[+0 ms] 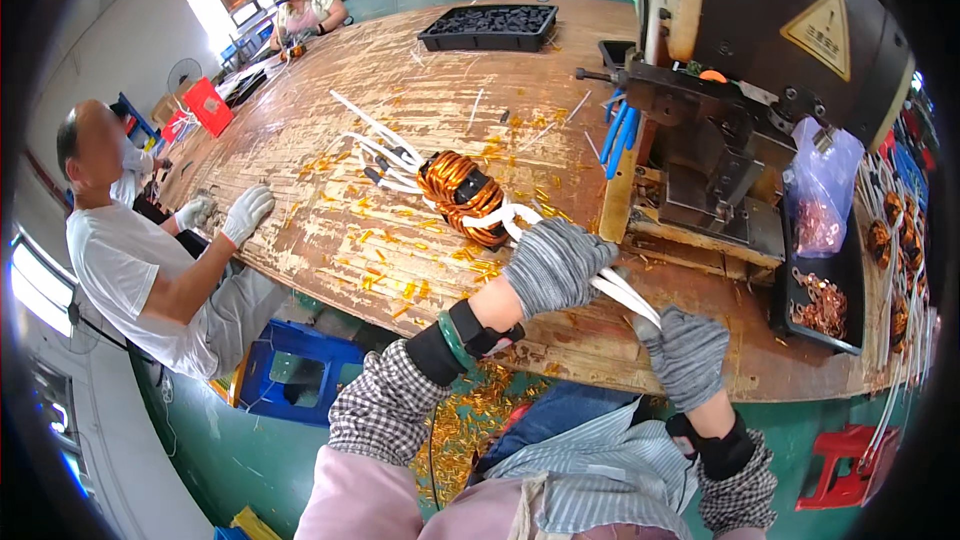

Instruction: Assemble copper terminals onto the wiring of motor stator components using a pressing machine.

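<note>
My left hand [556, 265] and right hand [686, 353] are both closed around the white leads [622, 292] of the copper coil [460, 196], which rests on the desk [400, 120].

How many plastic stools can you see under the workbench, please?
2: a blue stool beside the seated co-worker on the left, and a red stool at the lower right, past the right hand. Others may be hidden behind the bench.

One head-worn fisheye camera looks steeply down and forward, close over the wooden table [420, 130] edge, edges bending toward its dark rim
</note>
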Tool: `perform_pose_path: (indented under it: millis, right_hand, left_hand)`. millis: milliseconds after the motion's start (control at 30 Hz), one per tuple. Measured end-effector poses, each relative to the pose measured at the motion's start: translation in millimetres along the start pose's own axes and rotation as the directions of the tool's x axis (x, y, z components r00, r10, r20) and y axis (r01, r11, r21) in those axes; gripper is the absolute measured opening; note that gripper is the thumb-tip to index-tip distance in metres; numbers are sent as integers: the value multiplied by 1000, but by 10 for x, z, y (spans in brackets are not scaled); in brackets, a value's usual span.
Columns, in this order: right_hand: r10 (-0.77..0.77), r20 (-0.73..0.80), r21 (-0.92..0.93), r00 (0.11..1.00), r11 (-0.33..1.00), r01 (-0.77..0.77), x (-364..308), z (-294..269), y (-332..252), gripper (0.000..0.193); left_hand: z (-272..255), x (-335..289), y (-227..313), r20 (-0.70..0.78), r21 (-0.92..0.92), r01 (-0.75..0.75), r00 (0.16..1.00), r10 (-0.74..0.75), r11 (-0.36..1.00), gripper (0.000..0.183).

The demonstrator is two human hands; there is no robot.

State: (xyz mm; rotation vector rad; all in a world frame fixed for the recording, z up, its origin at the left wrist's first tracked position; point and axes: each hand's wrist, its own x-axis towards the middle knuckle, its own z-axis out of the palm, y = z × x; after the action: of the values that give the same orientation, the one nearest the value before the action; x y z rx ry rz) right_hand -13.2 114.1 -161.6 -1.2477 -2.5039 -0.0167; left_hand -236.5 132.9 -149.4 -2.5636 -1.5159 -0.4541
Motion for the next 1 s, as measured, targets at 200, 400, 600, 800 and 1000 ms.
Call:
perform_pose_path:
  millis: [200, 400, 600, 800, 1000]
  right_hand:
    - [2, -118, 484, 993, 873, 56, -97, -92, -80, 37]
    - [-80, -121, 3, 989, 997, 80, -61, -26, 48, 21]
    - [261, -172, 211, 950, 952, -223, -80, 53, -93, 40]
    - [312, 180, 972, 933, 92, -218, -215, 189, -92, 41]
    - [48, -347, 727, 937, 644, 237, -266, 119, 95, 19]
  left_hand:
    - [-71, -39, 17, -136, -39, 14, 990, -19, 999, 28]
    - [43, 4, 29, -167, -63, 31, 985, -41, 998, 29]
    - [38, 14, 55, -256, -52, 23, 966, -35, 998, 19]
    - [-5, 170, 166, -319, -7, -37, 947, 33, 999, 20]
    - [100, 40, 61, -215, 117, -3, 976, 28, 993, 20]
